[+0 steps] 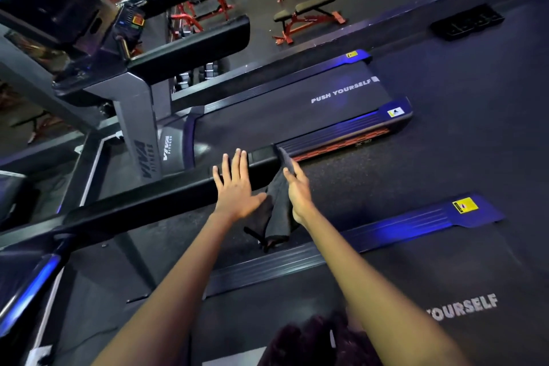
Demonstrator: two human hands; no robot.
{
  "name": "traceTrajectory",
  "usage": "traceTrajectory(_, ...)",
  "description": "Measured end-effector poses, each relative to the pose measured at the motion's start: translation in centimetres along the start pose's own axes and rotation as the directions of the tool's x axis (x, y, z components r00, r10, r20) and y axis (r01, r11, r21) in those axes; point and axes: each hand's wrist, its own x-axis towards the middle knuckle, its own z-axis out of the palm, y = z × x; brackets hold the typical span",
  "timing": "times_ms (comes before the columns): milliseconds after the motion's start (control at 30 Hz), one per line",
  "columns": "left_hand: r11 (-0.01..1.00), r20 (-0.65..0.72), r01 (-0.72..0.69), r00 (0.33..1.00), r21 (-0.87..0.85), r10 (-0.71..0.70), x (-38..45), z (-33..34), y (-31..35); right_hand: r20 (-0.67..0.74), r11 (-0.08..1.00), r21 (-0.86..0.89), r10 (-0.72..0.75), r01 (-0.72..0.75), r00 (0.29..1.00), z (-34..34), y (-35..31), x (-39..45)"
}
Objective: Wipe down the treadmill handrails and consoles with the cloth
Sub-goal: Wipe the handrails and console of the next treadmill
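Observation:
A long black padded handrail runs from lower left to centre. My left hand lies flat on its far end, fingers straight and spread, thumb touching the cloth. The dark grey cloth is draped over the rail's tip and hangs down between my hands. My right hand lies against the cloth's right side with straight fingers pointing up toward the rail's tip; its thumb is hidden. The neighbouring treadmill's console and its two black handrails stand at upper left.
The neighbouring treadmill's belt, marked PUSH YOURSELF, lies ahead with blue-lit side rails. Beneath me is another belt with a blue side rail. Red weight benches stand on the gym floor beyond. A grey upright rises at left.

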Motion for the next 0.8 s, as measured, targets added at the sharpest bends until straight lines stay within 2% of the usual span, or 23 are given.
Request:
traceTrajectory(167, 1.0, 0.01, 0.023, 1.0, 0.006, -0.023, 0.1, 0.1, 0.5, 0.018, 0.997, 0.026, -0.08, 0.079, 0.997, -0.2, -0.6, 0.6)
traceTrajectory(333, 0.999, 0.051, 0.04, 0.998, -0.012, -0.039, 0.4, -0.3, 0.5, 0.049, 0.988, 0.092, 0.118, -0.122, 0.992, -0.1, 2.0, 0.7)
traceTrajectory(400, 0.999, 0.077, 0.044, 0.996, -0.023, -0.042, 0.5, -0.5, 0.4, 0.065, 0.98, 0.115, 0.154, -0.161, 0.986, -0.1, 2.0, 0.7)
traceTrajectory(700, 0.997, 0.114, 0.065, 0.992, -0.051, -0.058, 0.4, -1.1, 0.6, 0.065, 0.996, 0.085, 0.027, -0.032, 0.997, -0.9, -1.2, 0.9)
traceTrajectory(800, 0.996, 0.12, 0.069, 0.991, -0.065, -0.06, 0.4, -1.0, 0.6, 0.061, 0.986, 0.111, 0.118, -0.124, 0.991, -0.8, 0.7, 0.9)
